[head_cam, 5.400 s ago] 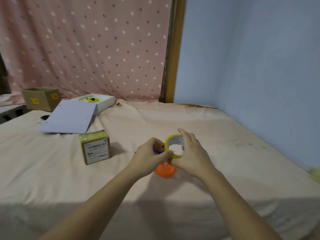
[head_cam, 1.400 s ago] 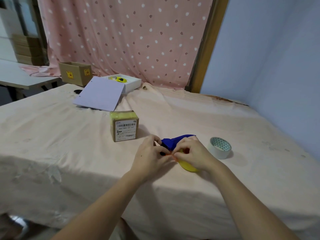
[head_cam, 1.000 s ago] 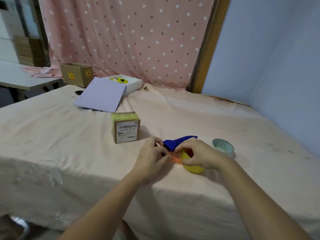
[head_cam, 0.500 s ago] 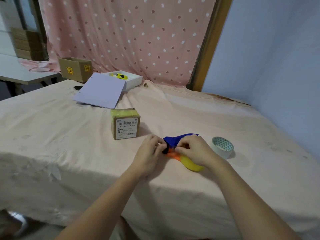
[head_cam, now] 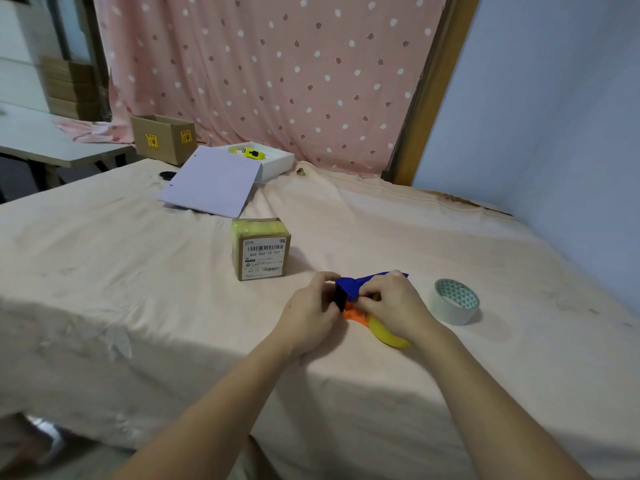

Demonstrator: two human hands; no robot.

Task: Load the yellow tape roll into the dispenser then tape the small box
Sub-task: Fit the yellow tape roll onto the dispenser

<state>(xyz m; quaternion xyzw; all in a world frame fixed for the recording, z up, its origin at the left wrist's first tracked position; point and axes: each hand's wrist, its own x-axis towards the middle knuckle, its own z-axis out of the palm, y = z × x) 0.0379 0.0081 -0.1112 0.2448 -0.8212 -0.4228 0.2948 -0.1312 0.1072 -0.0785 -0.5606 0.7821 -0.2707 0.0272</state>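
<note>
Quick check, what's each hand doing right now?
Left hand: closed on the front end of the tape dispenser.
Right hand: fingers pinched at the dispenser beside the yellow tape roll; exactly what they grip cannot be told.

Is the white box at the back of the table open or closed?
Open. The white box has no lid on top, and a yellow object shows inside it. A flat white sheet leans against its front.
</note>
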